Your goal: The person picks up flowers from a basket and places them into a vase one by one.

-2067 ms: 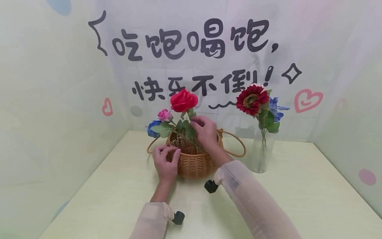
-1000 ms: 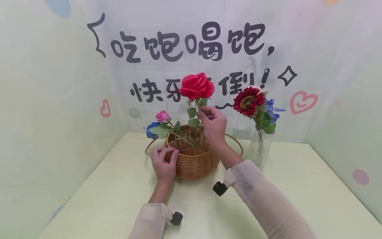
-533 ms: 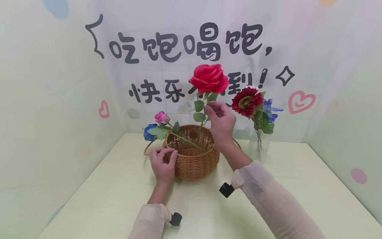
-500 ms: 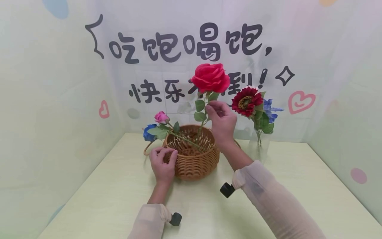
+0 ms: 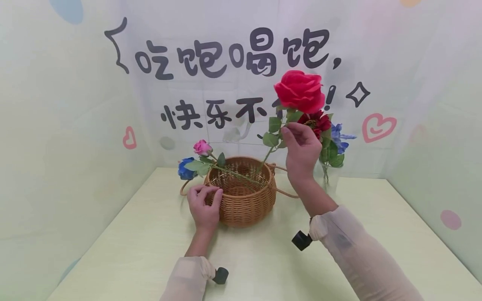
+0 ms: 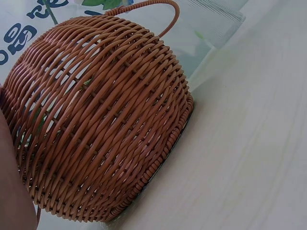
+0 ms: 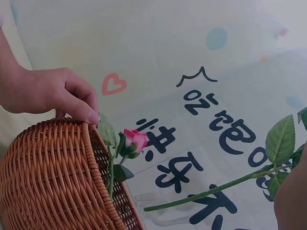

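While the fingers of the right hand (image 5: 302,150) pinch the stem (image 5: 267,156) of the red rose (image 5: 300,93), held at one o'clock from the basket (image 5: 246,212), the fingers of the left hand (image 5: 205,207) grip its rim at eight o'clock. Treat the rose as light, stiff-stemmed and soft-petalled; grasp the stem only. The pale counter (image 5: 248,263) appears smooth; a lettered backdrop (image 5: 226,21) stands at twelve o'clock.

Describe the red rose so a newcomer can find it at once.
Start at the wicker basket. Up and right of it, the right hand pinches a green stem. The red rose tops it, brighter than the dark red flower it partly hides.
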A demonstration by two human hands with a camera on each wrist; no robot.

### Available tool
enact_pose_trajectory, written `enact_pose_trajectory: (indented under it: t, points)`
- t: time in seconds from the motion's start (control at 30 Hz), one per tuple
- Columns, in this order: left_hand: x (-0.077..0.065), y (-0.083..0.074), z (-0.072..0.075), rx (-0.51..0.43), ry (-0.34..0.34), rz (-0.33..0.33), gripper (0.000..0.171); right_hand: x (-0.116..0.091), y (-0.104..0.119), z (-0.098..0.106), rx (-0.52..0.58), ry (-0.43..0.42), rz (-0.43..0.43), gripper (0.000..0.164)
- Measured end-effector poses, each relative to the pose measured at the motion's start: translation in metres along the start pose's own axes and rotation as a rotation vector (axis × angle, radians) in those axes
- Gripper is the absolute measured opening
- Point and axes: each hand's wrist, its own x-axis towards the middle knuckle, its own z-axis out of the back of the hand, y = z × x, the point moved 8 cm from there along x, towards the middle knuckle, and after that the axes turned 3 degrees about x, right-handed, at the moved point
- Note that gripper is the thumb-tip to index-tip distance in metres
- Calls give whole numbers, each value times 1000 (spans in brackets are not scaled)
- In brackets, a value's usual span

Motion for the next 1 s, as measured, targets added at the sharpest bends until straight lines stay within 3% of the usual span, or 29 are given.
enact_pose_trajectory:
  t: [0.3,0.63,1.0]
  points:
    - [1,0,1,4,-2,4,9,2,10,20,42,-39,4,14]
    - [0,-1,1,6,-10,0,9,0,19,44,60,-73,-79,19]
    - [1,-1,-1,4,-5,0,9,3,24,76,75,-182,-148,26]
